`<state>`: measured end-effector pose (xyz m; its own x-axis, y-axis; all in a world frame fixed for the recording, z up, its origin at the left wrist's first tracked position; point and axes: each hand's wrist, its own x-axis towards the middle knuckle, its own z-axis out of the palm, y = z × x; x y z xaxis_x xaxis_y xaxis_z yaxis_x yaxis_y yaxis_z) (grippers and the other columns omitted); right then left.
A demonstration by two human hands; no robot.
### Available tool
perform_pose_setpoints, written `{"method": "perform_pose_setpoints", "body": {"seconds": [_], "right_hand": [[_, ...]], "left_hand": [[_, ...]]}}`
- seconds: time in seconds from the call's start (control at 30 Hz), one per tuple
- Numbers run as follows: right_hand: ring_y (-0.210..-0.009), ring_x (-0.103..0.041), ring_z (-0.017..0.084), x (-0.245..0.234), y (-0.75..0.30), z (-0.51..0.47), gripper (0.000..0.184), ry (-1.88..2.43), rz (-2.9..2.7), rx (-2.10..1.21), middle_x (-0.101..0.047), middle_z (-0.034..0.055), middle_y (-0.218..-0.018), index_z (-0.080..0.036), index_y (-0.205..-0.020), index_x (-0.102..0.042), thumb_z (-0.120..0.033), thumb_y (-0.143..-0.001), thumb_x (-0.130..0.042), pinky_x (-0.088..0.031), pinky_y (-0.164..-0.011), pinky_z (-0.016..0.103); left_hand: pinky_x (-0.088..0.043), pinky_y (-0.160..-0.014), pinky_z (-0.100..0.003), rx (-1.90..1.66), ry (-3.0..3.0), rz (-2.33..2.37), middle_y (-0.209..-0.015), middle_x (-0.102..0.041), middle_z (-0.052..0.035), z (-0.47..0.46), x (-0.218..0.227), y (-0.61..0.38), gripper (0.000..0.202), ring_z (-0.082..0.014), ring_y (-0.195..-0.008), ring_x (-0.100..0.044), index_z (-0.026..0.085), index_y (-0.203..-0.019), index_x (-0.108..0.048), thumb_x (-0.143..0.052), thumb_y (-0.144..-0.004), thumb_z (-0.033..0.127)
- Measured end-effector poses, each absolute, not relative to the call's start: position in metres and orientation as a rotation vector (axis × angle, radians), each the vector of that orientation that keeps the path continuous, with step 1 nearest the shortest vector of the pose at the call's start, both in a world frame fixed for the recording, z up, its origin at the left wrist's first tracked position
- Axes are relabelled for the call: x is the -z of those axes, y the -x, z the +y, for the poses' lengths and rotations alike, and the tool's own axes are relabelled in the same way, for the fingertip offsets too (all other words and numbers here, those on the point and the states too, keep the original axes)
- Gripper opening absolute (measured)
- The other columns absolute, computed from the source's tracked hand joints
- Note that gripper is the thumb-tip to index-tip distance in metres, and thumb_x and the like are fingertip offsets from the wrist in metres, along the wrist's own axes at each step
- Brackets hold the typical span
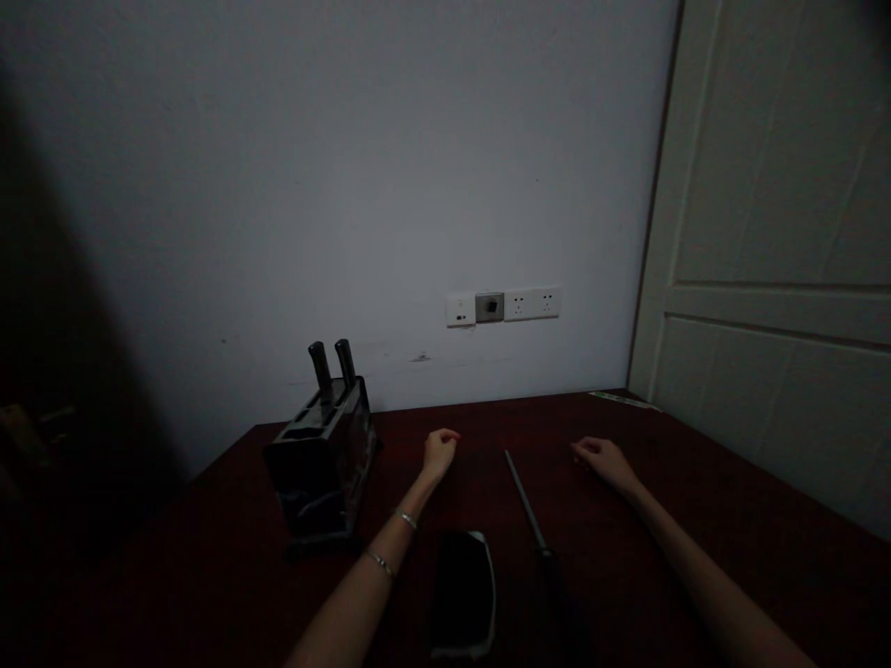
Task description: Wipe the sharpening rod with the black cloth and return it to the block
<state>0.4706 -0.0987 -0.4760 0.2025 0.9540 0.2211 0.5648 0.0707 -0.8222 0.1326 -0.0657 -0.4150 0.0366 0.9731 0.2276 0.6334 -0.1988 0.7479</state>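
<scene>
Working remotely, I am seeing a thin rod [524,498] lying between the hands, its long axis running from the tip at 11 o'clock to the dark handle [554,577] at 5 o'clock. The tip is sitting at 3 o'clock from the left hand [439,454], slightly the nearer, and at 9 o'clock from the right hand [604,462]. Both hands are looking loosely curled, showing nothing gripped; how tightly they are closing, I am failing to tell. A dark, rounded object [463,594] is lying at 6 o'clock from the left hand.
</scene>
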Motion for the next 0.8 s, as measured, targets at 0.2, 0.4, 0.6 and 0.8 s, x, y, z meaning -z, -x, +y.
{"method": "perform_pose_setpoints", "body": {"seconds": [0.2,0.4,0.6,0.8], "right_hand": [[-0.048,-0.052,0.013,0.472,-0.469,-0.102,0.034,1.604,-1.472,-0.542,-0.062,0.0031,-0.056,-0.016,-0.061,-0.061,-0.046,-0.069,-0.049,-0.038,-0.048,0.023],[-0.048,-0.052,0.013,0.467,-0.464,-0.108,0.033,1.615,-1.463,-0.504,-0.06,0.0017,-0.052,-0.016,-0.058,-0.06,-0.045,-0.068,-0.049,-0.036,-0.048,0.022],[-0.046,-0.05,0.014,0.46,-0.458,-0.116,0.031,1.632,-1.409,-0.469,-0.056,0.0004,-0.046,-0.017,-0.055,-0.059,-0.044,-0.067,-0.051,-0.034,-0.047,0.023],[-0.048,-0.051,0.014,0.451,-0.45,-0.126,0.033,1.593,-1.322,-0.5,-0.058,0.0016,-0.049,-0.016,-0.057,-0.057,-0.046,-0.068,-0.049,-0.037,-0.047,0.023]], "left_hand": [[-0.047,-0.073,-0.022,-1.082,-1.763,1.639,-0.083,-0.069,-0.0049,-0.068,0.444,-0.111,0.027,-0.0133,-0.081,-0.063,0.015,-0.078,-0.067,-0.043,-0.072,0.003],[-0.046,-0.076,-0.023,-1.09,-1.791,1.601,-0.078,-0.069,-0.002,-0.073,0.447,-0.111,0.027,-0.0141,-0.082,-0.063,0.018,-0.071,-0.067,-0.044,-0.069,0.003],[-0.045,-0.073,-0.022,-1.103,-1.83,1.566,-0.075,-0.068,-0.0021,-0.078,0.447,-0.107,0.026,-0.0132,-0.077,-0.062,0.017,-0.07,-0.067,-0.043,-0.069,0.006],[-0.045,-0.07,-0.021,-1.12,-1.827,1.555,-0.076,-0.068,-0.0035,-0.081,0.445,-0.105,0.026,-0.013,-0.077,-0.062,0.015,-0.071,-0.067,-0.042,-0.069,0.006]]}}
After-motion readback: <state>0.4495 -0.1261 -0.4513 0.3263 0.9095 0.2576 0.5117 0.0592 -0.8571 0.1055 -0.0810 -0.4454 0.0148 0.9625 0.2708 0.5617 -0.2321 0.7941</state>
